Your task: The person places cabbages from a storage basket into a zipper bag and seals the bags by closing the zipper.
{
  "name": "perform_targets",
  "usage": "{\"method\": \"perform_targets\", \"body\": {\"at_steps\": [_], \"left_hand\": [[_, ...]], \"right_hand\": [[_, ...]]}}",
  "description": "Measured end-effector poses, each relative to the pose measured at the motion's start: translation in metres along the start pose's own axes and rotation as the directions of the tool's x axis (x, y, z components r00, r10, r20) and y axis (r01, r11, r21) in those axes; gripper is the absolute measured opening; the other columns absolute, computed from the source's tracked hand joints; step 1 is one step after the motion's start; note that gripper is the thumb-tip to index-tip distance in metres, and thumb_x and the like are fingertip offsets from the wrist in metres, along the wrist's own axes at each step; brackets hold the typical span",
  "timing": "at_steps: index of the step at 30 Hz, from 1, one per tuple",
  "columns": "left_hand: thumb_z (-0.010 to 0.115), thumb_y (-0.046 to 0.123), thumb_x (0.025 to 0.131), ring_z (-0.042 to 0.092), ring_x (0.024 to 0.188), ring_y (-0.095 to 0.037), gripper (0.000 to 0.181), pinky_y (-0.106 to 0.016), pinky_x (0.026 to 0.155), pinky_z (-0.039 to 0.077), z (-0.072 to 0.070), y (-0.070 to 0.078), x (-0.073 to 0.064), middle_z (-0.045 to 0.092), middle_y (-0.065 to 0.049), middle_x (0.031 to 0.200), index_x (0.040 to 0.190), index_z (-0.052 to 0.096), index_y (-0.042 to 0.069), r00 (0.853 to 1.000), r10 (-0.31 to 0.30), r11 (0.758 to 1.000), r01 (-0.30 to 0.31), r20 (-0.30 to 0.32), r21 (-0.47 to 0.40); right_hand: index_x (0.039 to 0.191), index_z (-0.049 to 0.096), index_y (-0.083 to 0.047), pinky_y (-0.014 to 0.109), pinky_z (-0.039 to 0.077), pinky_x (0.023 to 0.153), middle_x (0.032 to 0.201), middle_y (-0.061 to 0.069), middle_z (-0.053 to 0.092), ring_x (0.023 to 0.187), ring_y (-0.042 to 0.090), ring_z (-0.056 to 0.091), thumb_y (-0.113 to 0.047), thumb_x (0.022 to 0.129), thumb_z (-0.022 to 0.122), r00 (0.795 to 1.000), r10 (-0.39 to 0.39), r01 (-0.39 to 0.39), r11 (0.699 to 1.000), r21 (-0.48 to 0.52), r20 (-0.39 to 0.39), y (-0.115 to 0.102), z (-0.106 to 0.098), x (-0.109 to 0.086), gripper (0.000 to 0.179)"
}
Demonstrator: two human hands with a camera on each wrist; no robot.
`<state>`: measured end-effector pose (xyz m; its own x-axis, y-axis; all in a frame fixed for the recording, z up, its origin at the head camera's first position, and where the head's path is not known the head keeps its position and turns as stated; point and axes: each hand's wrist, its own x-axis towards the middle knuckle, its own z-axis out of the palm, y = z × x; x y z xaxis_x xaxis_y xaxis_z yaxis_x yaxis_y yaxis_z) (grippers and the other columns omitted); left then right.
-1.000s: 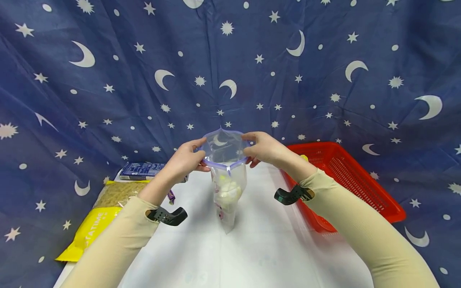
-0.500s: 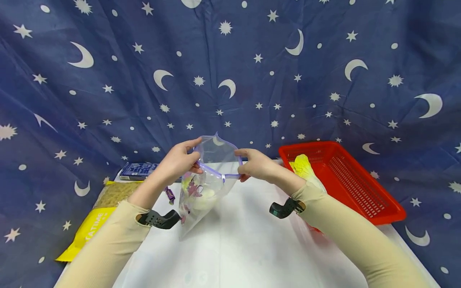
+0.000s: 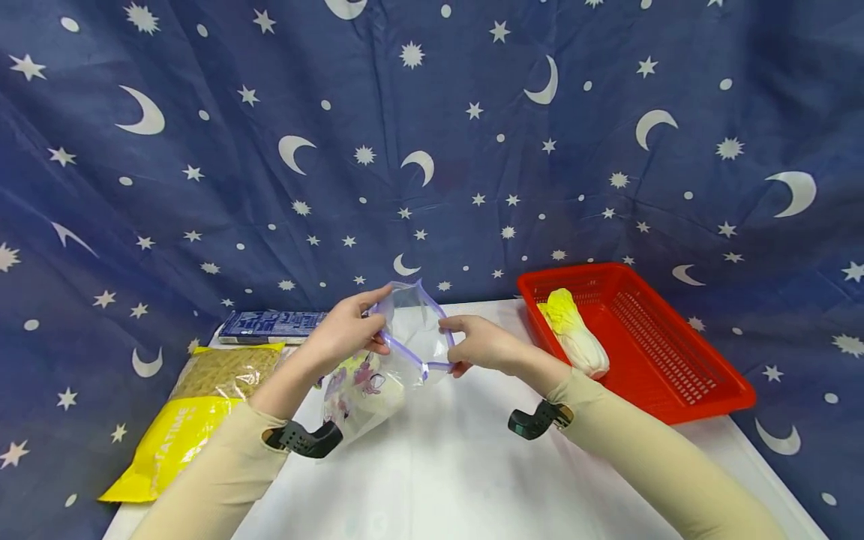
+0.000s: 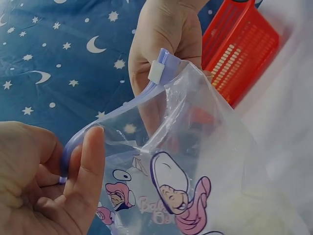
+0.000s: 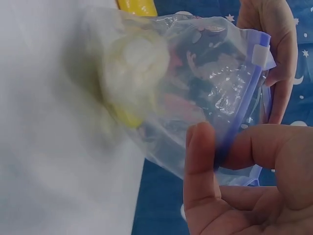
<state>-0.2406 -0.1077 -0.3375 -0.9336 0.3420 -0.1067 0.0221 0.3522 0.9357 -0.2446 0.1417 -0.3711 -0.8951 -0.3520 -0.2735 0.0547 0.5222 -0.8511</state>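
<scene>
A clear slider zip bag (image 3: 418, 337) with a purple-edged mouth and pink cartoon print is held open over the white table (image 3: 472, 465). My left hand (image 3: 346, 330) pinches the left side of its rim between thumb and fingers. On the opposite side my right hand (image 3: 486, 346) pinches the rim too. The slider (image 4: 156, 71) sits at the near corner of the mouth. Inside the bag's lower part lies a pale white and yellow-green vegetable (image 5: 139, 61), blurred by the plastic. The bag tilts, its bottom toward the left and close over the table.
At right stands a red plastic basket (image 3: 668, 337) with a Chinese cabbage (image 3: 574, 334) along its left side. A yellow pasta bag (image 3: 192, 420) lies at left, partly behind my left forearm. Behind it is a dark blue packet (image 3: 270, 326). A star-patterned curtain (image 3: 432, 150) hangs behind.
Both hands have moved lower with the bag. Its bottom has swung left from hanging straight, turning the print into view. The cabbage in the basket, earlier behind my right arm, now shows.
</scene>
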Motion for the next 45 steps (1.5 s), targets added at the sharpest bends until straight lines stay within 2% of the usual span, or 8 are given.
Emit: {"method": "perform_targets", "body": {"at_steps": [8,10,16,19,26,34,39,45], "left_hand": [[0.047,-0.001,0.094,0.068,0.067,-0.022,0.07,-0.036,0.072,0.063,0.023,-0.024,-0.001,0.05,-0.022,0.134,0.161,0.036,0.016,0.999,0.049,0.996,-0.048,0.018,-0.078],[0.048,-0.002,0.093,0.067,0.067,-0.021,0.071,-0.033,0.07,0.063,0.028,-0.03,-0.002,0.053,-0.027,0.123,0.16,0.036,0.015,0.998,0.056,0.993,-0.053,0.026,-0.103],[0.048,-0.002,0.094,0.066,0.07,-0.022,0.069,-0.035,0.072,0.063,0.043,-0.042,-0.003,0.038,-0.012,0.159,0.16,0.035,0.013,0.994,0.106,0.986,-0.1,0.037,-0.133],[0.05,-0.003,0.095,0.064,0.075,-0.022,0.067,-0.035,0.074,0.063,0.048,-0.044,-0.002,0.029,-0.006,0.166,0.159,0.037,0.01,0.992,0.128,0.985,-0.125,0.018,-0.12],[0.054,-0.004,0.095,0.062,0.088,-0.021,0.065,-0.033,0.076,0.063,0.054,-0.047,-0.001,0.03,-0.006,0.166,0.157,0.039,0.006,0.99,0.14,0.985,-0.14,-0.007,-0.102],[0.055,-0.007,0.093,0.055,0.087,-0.02,0.066,-0.033,0.075,0.063,0.056,-0.051,0.003,0.023,0.005,0.167,0.156,0.038,0.0,0.978,0.21,0.971,-0.21,-0.016,-0.11],[0.054,-0.008,0.092,0.057,0.087,-0.021,0.066,-0.033,0.073,0.063,0.056,-0.053,0.005,0.026,0.006,0.166,0.155,0.039,0.001,0.972,0.233,0.968,-0.235,-0.026,-0.091],[0.053,-0.008,0.092,0.061,0.089,-0.024,0.066,-0.033,0.073,0.063,0.059,-0.053,0.008,0.03,0.002,0.166,0.156,0.039,0.001,0.975,0.22,0.97,-0.22,-0.016,-0.102]], "right_hand": [[0.149,0.048,0.003,0.035,0.063,0.078,0.139,0.021,0.057,0.075,0.026,0.073,-0.006,0.09,0.073,0.999,0.012,-0.016,0.996,0.089,0.051,0.032,-0.006,-0.011,0.064],[0.147,0.048,0.005,0.035,0.063,0.076,0.135,0.022,0.059,0.079,0.026,0.073,-0.009,0.092,0.072,0.997,0.013,-0.02,0.996,0.085,0.078,0.037,-0.01,-0.013,0.062],[0.146,0.051,0.004,0.04,0.063,0.082,0.135,0.018,0.062,0.098,0.03,0.072,-0.022,0.098,0.068,0.99,0.0,-0.008,0.999,0.053,0.139,0.047,-0.041,-0.024,0.057],[0.144,0.054,0.002,0.042,0.062,0.084,0.134,0.018,0.063,0.102,0.031,0.071,-0.023,0.1,0.065,0.995,-0.033,0.026,0.997,0.074,0.096,0.049,-0.067,-0.029,0.052],[0.144,0.054,0.001,0.045,0.059,0.092,0.137,0.022,0.059,0.113,0.04,0.065,-0.024,0.103,0.061,0.997,-0.035,0.043,0.994,0.104,-0.074,0.061,-0.134,-0.038,0.048],[0.152,0.04,0.005,0.046,0.053,0.102,0.15,0.028,0.047,0.129,0.044,0.055,-0.026,0.106,0.055,0.976,-0.001,0.023,0.995,0.102,-0.216,0.087,-0.178,-0.045,0.057],[0.156,0.032,0.006,0.041,0.053,0.103,0.153,0.029,0.041,0.133,0.044,0.049,-0.03,0.105,0.057,0.965,0.083,-0.07,0.996,0.06,-0.249,0.107,-0.192,-0.043,0.067],[0.159,0.021,0.005,0.066,0.034,0.114,0.161,0.029,0.024,0.14,0.05,0.034,-0.041,0.099,0.065,0.963,0.206,-0.208,0.978,0.007,-0.176,0.128,-0.203,-0.04,0.088]]}}
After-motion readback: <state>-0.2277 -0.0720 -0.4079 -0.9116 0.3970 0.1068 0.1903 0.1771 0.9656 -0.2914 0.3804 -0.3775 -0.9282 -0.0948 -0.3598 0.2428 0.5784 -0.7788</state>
